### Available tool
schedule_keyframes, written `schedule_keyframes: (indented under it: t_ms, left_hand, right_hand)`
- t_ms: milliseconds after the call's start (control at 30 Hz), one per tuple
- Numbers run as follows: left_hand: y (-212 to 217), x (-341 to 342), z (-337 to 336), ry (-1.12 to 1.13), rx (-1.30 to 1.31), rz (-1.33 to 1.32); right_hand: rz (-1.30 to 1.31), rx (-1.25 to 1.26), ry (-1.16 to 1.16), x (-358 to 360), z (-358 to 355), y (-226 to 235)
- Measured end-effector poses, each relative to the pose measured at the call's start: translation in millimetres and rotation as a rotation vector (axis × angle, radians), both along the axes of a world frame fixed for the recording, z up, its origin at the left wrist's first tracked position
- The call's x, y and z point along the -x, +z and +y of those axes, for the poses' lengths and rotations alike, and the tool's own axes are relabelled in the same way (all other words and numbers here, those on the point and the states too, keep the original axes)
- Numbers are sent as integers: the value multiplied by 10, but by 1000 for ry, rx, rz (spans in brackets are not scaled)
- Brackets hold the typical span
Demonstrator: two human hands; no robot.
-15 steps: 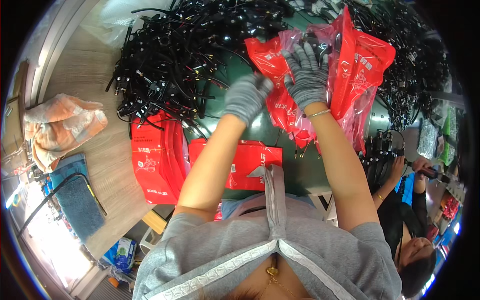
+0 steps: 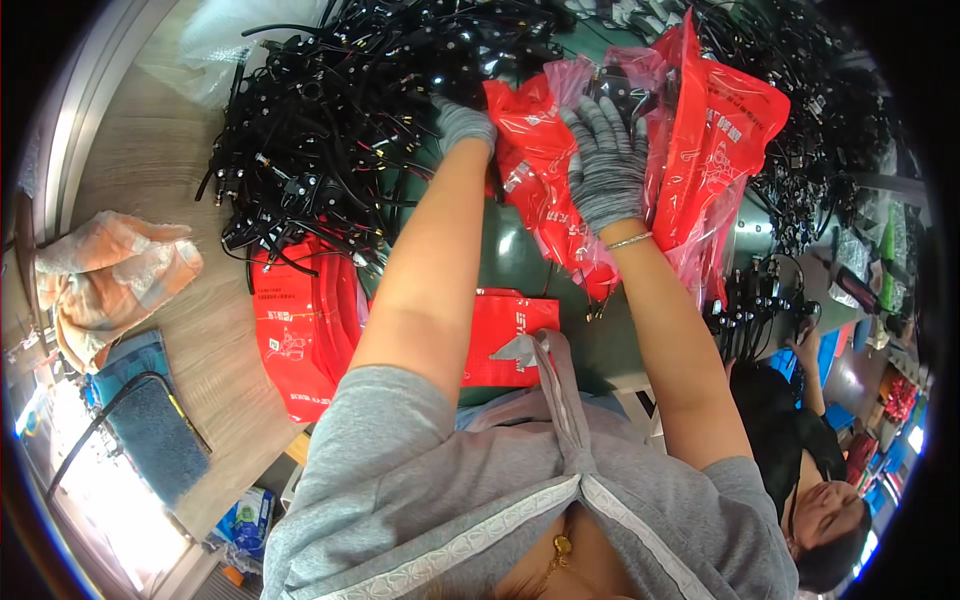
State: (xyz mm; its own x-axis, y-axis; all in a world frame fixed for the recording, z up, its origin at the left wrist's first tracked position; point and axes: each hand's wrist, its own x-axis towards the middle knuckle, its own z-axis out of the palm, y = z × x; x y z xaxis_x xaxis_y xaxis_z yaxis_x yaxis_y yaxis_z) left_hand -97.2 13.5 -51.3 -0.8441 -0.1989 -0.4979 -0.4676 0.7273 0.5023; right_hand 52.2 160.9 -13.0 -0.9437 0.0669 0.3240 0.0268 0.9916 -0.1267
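Note:
Both my hands wear grey knit gloves. My right hand (image 2: 607, 165) grips the top of a red and clear plastic bag (image 2: 545, 190) held up over the green table (image 2: 520, 255), with black cable showing inside its mouth. My left hand (image 2: 464, 124) reaches into the big heap of black cables with connectors (image 2: 340, 120) beside that bag; whether its fingers close on a cable is hidden. More red bags (image 2: 715, 140) stand bunched to the right of my right hand.
A stack of flat red bags (image 2: 295, 335) lies at the left and one more red bag (image 2: 505, 335) near my chest. Another cable heap (image 2: 810, 120) fills the far right. Orange plastic wrap (image 2: 115, 275) and a blue bag (image 2: 150, 425) lie left. A second person (image 2: 800, 470) sits lower right.
My left hand has moved away from the red bag, up and left into the black cable heap. My right hand still holds the bag's top.

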Motion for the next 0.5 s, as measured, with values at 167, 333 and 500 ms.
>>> schedule_keyframes:
  t_ms: [167, 333, 500]
  left_hand:
    - [138, 41, 28, -92, 229, -76]
    - [-248, 130, -290, -229, 279, -102]
    - [-804, 339, -858, -251, 245, 487]
  right_hand:
    - [-11, -18, -13, -21, 29, -23]
    - [-13, -23, -10, -29, 32, -56]
    - [-1, 25, 36, 47, -123, 5]
